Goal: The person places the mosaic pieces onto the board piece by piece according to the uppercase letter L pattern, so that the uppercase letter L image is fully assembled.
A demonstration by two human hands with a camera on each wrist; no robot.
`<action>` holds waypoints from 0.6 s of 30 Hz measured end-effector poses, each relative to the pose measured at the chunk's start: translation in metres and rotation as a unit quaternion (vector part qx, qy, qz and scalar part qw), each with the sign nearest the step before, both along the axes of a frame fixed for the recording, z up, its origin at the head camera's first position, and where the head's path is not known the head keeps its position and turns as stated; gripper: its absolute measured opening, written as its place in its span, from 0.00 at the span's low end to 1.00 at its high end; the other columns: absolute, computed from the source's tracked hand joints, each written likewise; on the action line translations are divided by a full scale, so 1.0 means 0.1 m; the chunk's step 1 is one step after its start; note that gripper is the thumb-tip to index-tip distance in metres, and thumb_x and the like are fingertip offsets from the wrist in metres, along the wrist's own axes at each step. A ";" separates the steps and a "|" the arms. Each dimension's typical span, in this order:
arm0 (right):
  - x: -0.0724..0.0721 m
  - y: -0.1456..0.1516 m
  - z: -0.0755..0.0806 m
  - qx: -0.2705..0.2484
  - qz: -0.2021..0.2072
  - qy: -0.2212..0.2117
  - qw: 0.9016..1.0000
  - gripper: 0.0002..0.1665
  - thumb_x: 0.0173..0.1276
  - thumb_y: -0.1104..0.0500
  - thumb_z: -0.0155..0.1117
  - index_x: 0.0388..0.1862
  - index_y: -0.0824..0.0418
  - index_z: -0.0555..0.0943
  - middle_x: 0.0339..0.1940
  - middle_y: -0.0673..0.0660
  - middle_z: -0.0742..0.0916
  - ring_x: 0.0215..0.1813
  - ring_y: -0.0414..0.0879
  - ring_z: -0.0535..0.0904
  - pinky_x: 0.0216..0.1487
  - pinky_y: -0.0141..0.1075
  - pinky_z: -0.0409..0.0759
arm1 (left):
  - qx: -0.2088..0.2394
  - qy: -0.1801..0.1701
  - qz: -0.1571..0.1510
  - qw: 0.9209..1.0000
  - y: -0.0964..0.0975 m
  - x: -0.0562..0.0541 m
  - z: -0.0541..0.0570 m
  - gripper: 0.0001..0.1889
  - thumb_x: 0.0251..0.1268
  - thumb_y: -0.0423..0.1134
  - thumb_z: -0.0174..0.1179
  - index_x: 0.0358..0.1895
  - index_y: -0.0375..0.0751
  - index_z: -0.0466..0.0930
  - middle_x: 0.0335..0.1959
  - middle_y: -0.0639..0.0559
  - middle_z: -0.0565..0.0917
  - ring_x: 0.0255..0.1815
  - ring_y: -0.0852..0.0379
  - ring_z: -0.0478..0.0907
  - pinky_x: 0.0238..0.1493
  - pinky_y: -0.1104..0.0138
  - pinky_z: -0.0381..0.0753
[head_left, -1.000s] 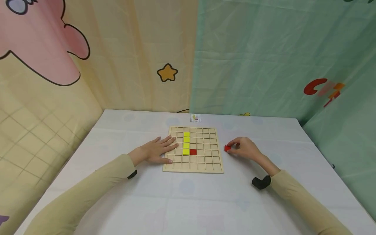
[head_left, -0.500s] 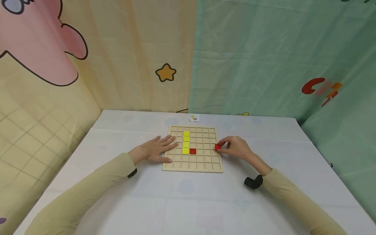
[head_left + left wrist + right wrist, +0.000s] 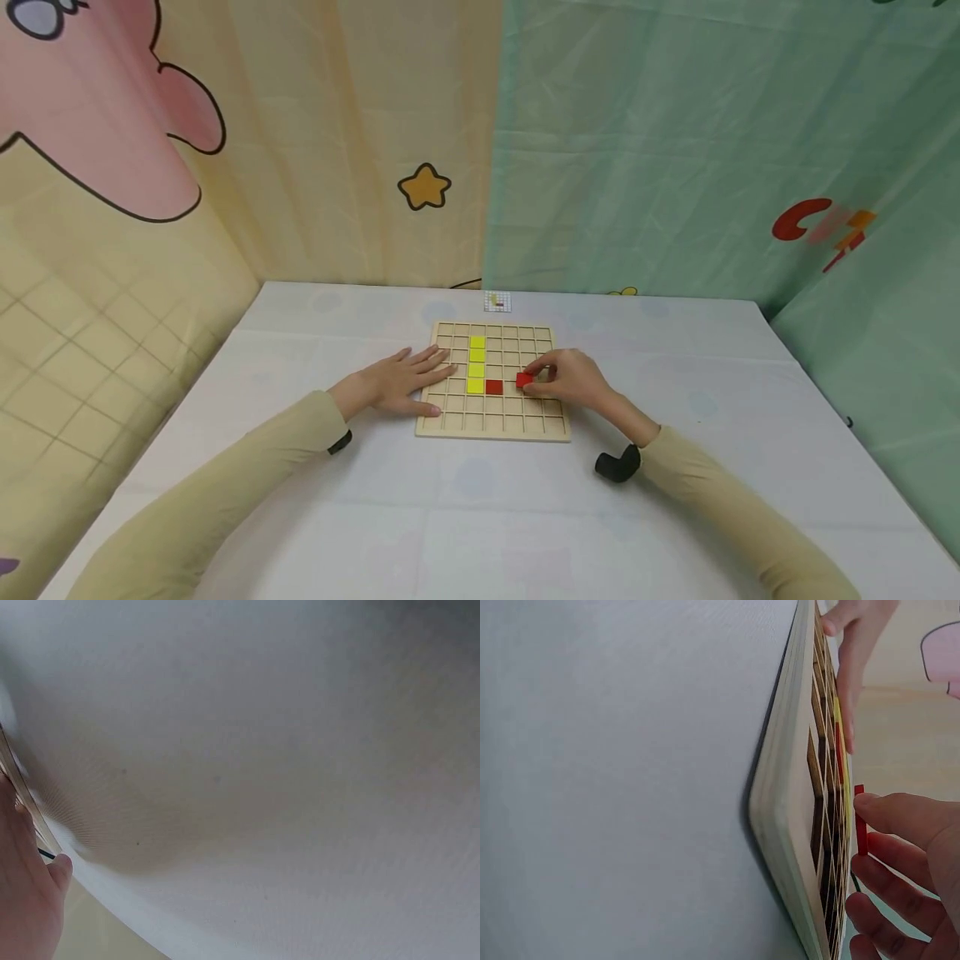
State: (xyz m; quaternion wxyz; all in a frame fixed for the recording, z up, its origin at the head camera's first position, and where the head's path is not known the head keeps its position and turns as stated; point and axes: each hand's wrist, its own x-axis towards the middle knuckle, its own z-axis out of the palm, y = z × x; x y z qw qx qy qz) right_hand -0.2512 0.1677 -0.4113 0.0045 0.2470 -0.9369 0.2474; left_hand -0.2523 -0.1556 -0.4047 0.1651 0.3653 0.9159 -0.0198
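A wooden grid board (image 3: 525, 425) lies on the table, with a column of yellow square tiles (image 3: 477, 356) set in it. One red tile (image 3: 493, 387) sits in a cell just right of the lowest yellow one. My left hand (image 3: 401, 385) rests with spread fingers on the board's left edge; the left wrist view catches only part of that hand (image 3: 30, 885). Over the right half of the board, my right hand (image 3: 573, 379) pinches a second red tile (image 3: 523, 380) between thumb and fingers. In the right wrist view this thin red tile (image 3: 861, 820) stands close over the grid.
A small card (image 3: 497, 302) printed with a coloured grid lies behind the board near the table's back edge. The table (image 3: 480, 517) has a white cloth. Patterned curtains (image 3: 645, 150) hang behind it and at both sides.
My right hand has moved left with the red tile, from beside the board to over its right half. My left hand has stayed in place on the board.
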 end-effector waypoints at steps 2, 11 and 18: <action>0.00 -0.04 -0.01 0.001 0.009 0.001 1.000 0.17 0.54 0.48 0.75 0.41 0.54 0.88 0.27 0.45 0.88 0.21 0.36 0.71 0.23 0.29 0.67 | 0.001 0.001 -0.002 1.000 0.00 0.00 -0.01 0.43 0.66 0.70 0.42 0.78 0.56 0.42 0.80 0.51 0.39 0.81 0.49 0.33 0.76 0.44 0.40; 0.03 -0.15 -0.03 0.006 0.022 -0.007 1.000 0.16 0.55 0.49 0.75 0.40 0.54 0.89 0.35 0.48 0.89 0.23 0.35 0.72 0.25 0.28 0.69 | 0.004 -0.001 -0.004 1.000 0.01 0.00 -0.01 0.43 0.66 0.70 0.42 0.78 0.56 0.42 0.80 0.51 0.39 0.81 0.48 0.33 0.76 0.44 0.40; 0.01 -0.17 -0.05 0.010 0.025 -0.004 1.000 0.14 0.55 0.50 0.75 0.39 0.55 0.89 0.35 0.48 0.88 0.25 0.35 0.71 0.27 0.28 0.69 | 0.000 0.005 -0.008 1.000 0.01 -0.01 -0.01 0.43 0.66 0.70 0.42 0.78 0.55 0.41 0.80 0.51 0.38 0.81 0.48 0.33 0.76 0.43 0.40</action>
